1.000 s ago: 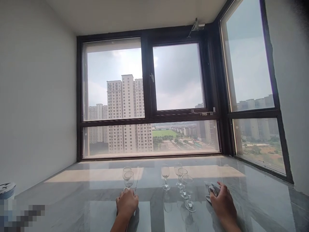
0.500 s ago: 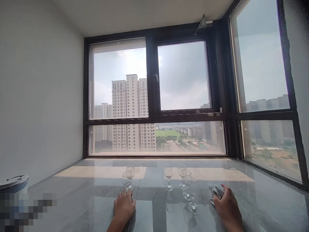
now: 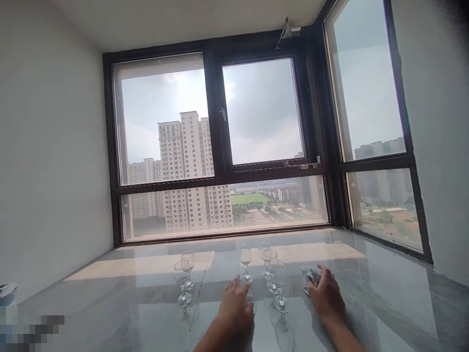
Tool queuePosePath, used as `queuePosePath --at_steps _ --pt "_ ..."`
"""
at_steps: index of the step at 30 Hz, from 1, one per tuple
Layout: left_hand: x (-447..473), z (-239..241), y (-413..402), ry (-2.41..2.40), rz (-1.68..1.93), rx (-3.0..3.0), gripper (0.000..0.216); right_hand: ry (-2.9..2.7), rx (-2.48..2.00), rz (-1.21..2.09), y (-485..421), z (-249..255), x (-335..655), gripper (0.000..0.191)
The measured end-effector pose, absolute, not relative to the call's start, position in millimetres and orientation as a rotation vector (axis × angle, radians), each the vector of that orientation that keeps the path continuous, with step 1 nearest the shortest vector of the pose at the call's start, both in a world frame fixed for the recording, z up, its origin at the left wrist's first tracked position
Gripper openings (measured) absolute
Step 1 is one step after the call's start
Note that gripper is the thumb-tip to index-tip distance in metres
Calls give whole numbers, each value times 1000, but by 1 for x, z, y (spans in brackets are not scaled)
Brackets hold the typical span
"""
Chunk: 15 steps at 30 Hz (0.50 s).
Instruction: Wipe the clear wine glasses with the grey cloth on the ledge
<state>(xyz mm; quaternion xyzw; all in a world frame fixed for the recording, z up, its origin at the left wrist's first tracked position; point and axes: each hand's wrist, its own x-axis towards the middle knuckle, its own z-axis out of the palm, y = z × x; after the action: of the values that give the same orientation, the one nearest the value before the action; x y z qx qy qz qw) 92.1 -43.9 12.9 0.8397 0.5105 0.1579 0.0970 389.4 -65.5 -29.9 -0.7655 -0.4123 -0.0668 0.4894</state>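
My left hand (image 3: pixel 236 305) is at the middle of the glossy counter, fingers apart and stretched toward the foot of a lone wine glass (image 3: pixel 245 255). Whether the fingertips touch that foot I cannot tell. In my right hand (image 3: pixel 328 296) is a crumpled grey cloth (image 3: pixel 309 276), gripped low over the counter. Between the hands stand three more wine glasses, the nearest one (image 3: pixel 280 288) in front of the other two. To the left are two upright wine glasses, a front one (image 3: pixel 182 276) and one just behind it (image 3: pixel 188 264).
The shiny grey counter (image 3: pixel 110 303) runs back to a dark-framed window (image 3: pixel 218 181) and meets a white wall (image 3: pixel 54 161) on the left. A second window (image 3: pixel 377 161) is at the right. Part of a white container (image 3: pixel 7 293) shows at the left edge.
My left hand has left the front glass of the left pair and moved right to the lone middle glass. My right hand keeps the cloth. The view has shifted and tilted slightly.
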Motion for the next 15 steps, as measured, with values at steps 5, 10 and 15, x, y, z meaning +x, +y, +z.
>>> queuePosePath --at_steps 5,10,15 --pt "127 9 1 1584 563 2374 51 -1026 -1867 -203 -69 -26 388 43" --pt "112 10 -9 1512 505 2483 41 -1017 -1872 -201 -66 -26 390 44" --pt "53 0 -60 1527 466 2471 40 -1031 -1862 -134 -67 -27 390 48"
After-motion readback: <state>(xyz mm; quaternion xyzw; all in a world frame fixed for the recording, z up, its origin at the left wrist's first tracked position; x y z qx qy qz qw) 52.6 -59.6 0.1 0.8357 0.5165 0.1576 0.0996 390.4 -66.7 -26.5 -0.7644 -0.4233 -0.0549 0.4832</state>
